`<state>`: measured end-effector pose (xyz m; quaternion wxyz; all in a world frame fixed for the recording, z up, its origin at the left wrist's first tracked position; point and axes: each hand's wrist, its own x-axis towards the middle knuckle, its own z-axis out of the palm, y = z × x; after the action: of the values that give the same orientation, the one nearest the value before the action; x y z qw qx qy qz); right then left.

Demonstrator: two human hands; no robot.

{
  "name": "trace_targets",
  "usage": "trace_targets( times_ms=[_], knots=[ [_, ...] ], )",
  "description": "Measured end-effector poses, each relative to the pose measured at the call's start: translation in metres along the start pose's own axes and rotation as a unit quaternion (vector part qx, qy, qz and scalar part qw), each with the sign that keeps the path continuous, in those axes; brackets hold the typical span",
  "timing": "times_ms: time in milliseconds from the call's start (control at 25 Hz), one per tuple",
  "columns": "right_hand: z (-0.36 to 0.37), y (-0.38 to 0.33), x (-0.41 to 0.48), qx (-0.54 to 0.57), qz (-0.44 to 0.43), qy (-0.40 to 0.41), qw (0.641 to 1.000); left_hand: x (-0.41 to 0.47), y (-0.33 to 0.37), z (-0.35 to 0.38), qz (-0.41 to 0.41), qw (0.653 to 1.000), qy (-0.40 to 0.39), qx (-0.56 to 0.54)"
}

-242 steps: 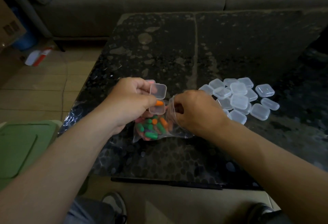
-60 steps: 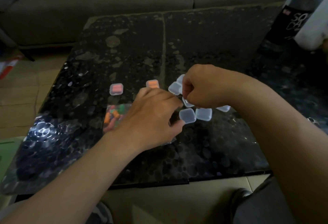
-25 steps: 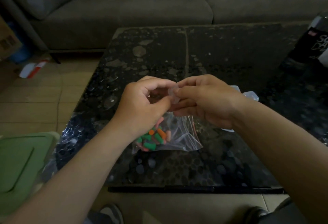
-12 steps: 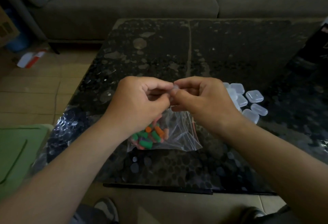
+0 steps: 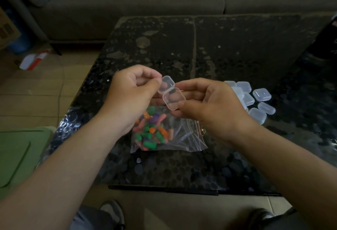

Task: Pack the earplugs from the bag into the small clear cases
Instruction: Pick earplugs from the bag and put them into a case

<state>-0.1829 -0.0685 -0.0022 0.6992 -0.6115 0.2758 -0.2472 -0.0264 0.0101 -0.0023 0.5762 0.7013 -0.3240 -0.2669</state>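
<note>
A small clear case (image 5: pixel 171 94) is held open above the table, its lid swung up to the left and nothing visible inside. My left hand (image 5: pixel 131 94) pinches the lid edge, while my right hand (image 5: pixel 207 105) pinches the base between thumb and fingers. Below both hands lies a clear zip bag (image 5: pixel 182 138) with several green, orange, pink and purple earplugs (image 5: pixel 151 131) bunched at its left end. A cluster of several closed clear cases (image 5: pixel 255 102) sits on the table just right of my right hand.
The dark speckled table (image 5: pixel 228 51) stretches away toward a grey sofa (image 5: pixel 136 1). A green bin lid (image 5: pixel 16 156) sits at the lower left. A cardboard box (image 5: pixel 7 29) and a red-and-white packet (image 5: pixel 33 61) lie on the tiled floor at left.
The case that both hands held closed between their fingertips is now open, lid swung up to the left. The view has shifted slightly, showing more of the case cluster.
</note>
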Motion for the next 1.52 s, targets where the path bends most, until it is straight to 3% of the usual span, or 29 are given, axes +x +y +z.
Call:
trace_targets(
  times_ms=[160,320,440,600,880,1520],
  knots=[
    [0.001,0.006,0.0,-0.054,0.018,0.017,0.998,-0.007,0.004,0.0,-0.071,0.992,-0.096,-0.051],
    [-0.002,0.002,0.001,-0.147,0.001,0.049,0.988,-0.004,0.007,-0.01,-0.075,0.993,-0.091,0.004],
    [-0.018,-0.002,0.003,-0.314,-0.002,0.082,0.946,-0.002,0.005,-0.023,-0.09,0.986,-0.117,0.073],
    [-0.021,0.007,0.006,-0.421,0.079,0.027,0.903,-0.003,0.002,-0.036,-0.123,0.98,-0.13,0.087],
    [-0.006,0.024,0.006,-0.447,0.033,-0.086,0.89,-0.012,-0.01,-0.033,-0.121,0.979,-0.147,0.072],
    [-0.004,0.033,0.009,-0.434,-0.015,-0.103,0.895,-0.015,-0.014,-0.027,-0.098,0.978,-0.158,0.092]
  ],
)
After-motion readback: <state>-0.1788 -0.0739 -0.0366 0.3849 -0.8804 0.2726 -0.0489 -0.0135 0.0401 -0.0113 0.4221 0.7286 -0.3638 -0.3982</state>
